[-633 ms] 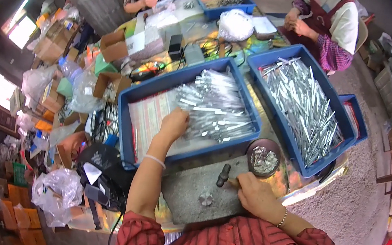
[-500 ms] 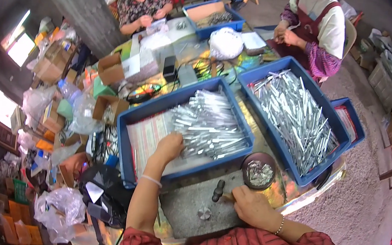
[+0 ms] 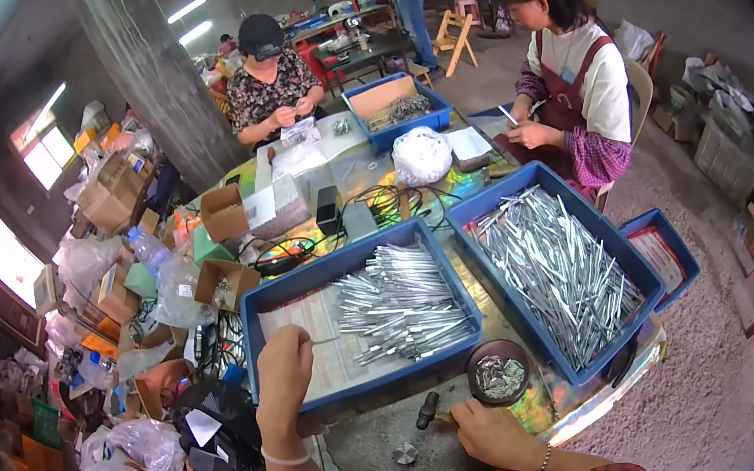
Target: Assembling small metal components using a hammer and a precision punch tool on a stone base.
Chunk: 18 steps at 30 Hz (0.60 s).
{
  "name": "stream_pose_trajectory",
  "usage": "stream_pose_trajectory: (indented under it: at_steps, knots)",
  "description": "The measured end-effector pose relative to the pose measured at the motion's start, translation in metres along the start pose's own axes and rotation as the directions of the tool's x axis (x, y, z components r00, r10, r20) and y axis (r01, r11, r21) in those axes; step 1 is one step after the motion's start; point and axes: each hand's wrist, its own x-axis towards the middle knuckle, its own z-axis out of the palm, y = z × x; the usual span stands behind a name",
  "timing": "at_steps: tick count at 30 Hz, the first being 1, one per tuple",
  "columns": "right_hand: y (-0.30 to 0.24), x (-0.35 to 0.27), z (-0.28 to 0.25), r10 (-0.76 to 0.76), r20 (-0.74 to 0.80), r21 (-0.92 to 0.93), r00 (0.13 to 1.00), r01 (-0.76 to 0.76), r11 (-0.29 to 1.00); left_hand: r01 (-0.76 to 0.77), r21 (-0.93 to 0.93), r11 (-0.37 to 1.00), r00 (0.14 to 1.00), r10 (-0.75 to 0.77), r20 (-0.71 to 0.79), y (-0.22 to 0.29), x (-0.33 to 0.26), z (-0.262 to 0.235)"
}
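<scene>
My left hand [image 3: 287, 363] is raised over the near left side of a blue tray [image 3: 345, 397]. Its fingers are pinched, and a thin metal rod [image 3: 325, 340] seems to stick out from them. To its right in that tray lies a heap of silvery metal rods [image 3: 401, 306]. My right hand [image 3: 493, 435] is closed round the handle of a small hammer [image 3: 428, 410], its dark head standing over a grey slab [image 3: 356, 454]. On the slab, below the hammer head, sits a small round metal piece [image 3: 405, 453].
A brown bowl [image 3: 499, 373] of small metal parts stands beyond my right hand. Farther right is a second blue tray [image 3: 562, 358] full of rods. Two people sit working across the table, one holding a white stick. Boxes and plastic bags crowd the left side.
My left hand has drawn back from the rod heap toward me and left. The right hand keeps its hold on the hammer. The view has tilted up, showing a standing person at the back.
</scene>
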Motion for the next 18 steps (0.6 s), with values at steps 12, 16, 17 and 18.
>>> stream_pose_trajectory:
  at_steps: [12, 16, 17, 18]
  knots:
    - [0.021, -0.017, 0.012, 0.044, -0.117, 0.309, 0.992, -0.006, 0.951, -0.058, 0.127, 0.990, 0.926, 0.006, 0.377, 0.070, -0.103, -0.047]
    - [0.035, -0.019, 0.004, 0.256, -0.174, 0.429, 0.951, -0.161, 0.889, -0.042, -0.060, 0.997, 0.957, 0.057, 0.285, 0.059, -0.107, -0.023]
    - [0.038, -0.019, -0.002, 0.323, -0.203, 0.436, 0.924, -0.210, 0.875, -0.048, -0.091, 0.995, 0.958, 0.071, 0.279, 0.059, -0.105, -0.020]
    - [0.041, -0.019, -0.008, 0.346, -0.267, 0.403, 0.900, -0.222, 0.888, -0.013, -0.108, 0.994, 0.952, 0.046, 0.302, 0.061, -0.104, -0.020]
